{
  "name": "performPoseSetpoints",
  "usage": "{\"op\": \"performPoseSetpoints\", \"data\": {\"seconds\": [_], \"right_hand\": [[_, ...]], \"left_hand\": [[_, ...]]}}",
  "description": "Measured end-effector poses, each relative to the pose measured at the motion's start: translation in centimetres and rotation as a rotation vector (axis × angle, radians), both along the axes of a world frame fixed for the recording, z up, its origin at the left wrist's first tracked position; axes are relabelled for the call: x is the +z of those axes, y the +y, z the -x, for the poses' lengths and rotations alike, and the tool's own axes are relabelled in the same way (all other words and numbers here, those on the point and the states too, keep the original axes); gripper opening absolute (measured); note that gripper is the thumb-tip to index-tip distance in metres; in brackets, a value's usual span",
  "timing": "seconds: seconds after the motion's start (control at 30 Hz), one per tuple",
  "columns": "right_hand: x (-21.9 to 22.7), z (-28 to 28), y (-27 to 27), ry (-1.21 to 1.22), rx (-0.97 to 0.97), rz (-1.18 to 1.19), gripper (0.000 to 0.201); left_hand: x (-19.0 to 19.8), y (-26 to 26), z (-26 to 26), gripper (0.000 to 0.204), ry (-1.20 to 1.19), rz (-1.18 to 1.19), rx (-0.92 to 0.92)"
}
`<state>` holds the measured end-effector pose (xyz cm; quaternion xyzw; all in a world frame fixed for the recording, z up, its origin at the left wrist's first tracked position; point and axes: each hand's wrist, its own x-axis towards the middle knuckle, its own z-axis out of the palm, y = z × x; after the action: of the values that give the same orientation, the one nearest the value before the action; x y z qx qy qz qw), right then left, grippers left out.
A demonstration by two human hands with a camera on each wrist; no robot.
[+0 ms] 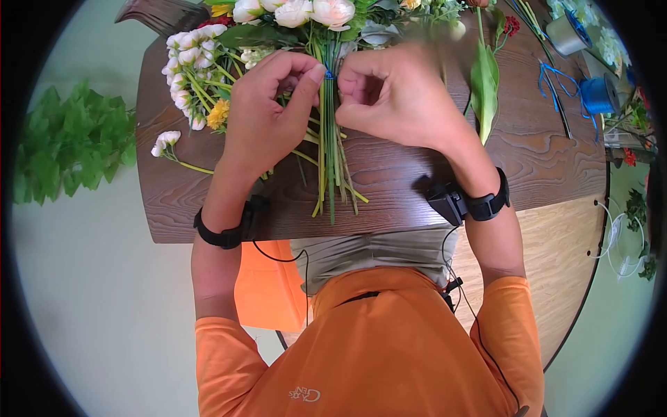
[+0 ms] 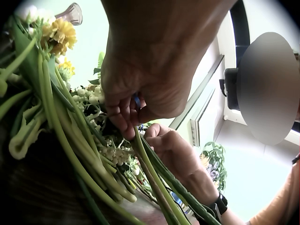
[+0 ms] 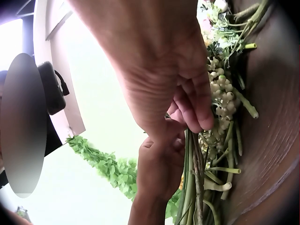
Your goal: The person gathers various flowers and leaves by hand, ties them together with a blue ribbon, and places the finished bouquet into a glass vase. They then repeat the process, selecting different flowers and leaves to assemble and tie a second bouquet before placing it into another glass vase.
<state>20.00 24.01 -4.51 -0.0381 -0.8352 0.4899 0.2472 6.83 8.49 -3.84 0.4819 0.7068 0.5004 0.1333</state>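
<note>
Bundled stems at the far edge of the near working area, with both hands at the binding. The stem bundle (image 1: 329,153) is held roughly upright over the bench (image 1: 389,191), its pale flower heads (image 1: 313,12) to the far side and its cut ends spread to the near side. A blue tie (image 1: 328,74) is seen around the stems; part of it is pinched in the grip of the left hand (image 1: 267,115). The right hand (image 1: 399,94) is set just right of the stems with fingers curled; whether anything is grasped in its grip cannot be told. Slippage or splaying of stems could be caused by a loose binding; bruised or bent stems, by excessive tension. The loose white flowers (image 1: 182,69) at left could be snagged if the left forearm were swung outward.
</note>
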Motion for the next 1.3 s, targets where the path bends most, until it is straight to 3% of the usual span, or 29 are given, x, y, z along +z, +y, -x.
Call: {"op": "performPoseSetpoints", "data": {"seconds": [0.17,0.23,0.53,1.17,1.3], "right_hand": [[0.1,0.0,0.0,-0.046,-0.043,-0.032,0.015],[-0.6,0.2,-0.5,0.032,-0.025,0.098,0.014],[-0.6,0.4,-0.6,0.111,-0.104,0.029,0.014],[-1.1,0.7,-1.2,0.095,-0.180,-0.015,0.015],[-1.1,0.7,-1.0,0.044,-0.164,0.126,0.017]], "left_hand": [[0.0,-0.1,-0.1,0.010,0.014,0.017,0.023],[-0.1,-0.1,0.1,0.011,0.062,0.036,0.014],[0.0,0.2,0.0,0.010,0.148,0.042,0.012],[-0.6,-0.2,-0.2,0.011,0.049,-0.005,0.077],[-0.8,-0.1,-0.4,0.010,0.059,-0.054,0.088]]}}
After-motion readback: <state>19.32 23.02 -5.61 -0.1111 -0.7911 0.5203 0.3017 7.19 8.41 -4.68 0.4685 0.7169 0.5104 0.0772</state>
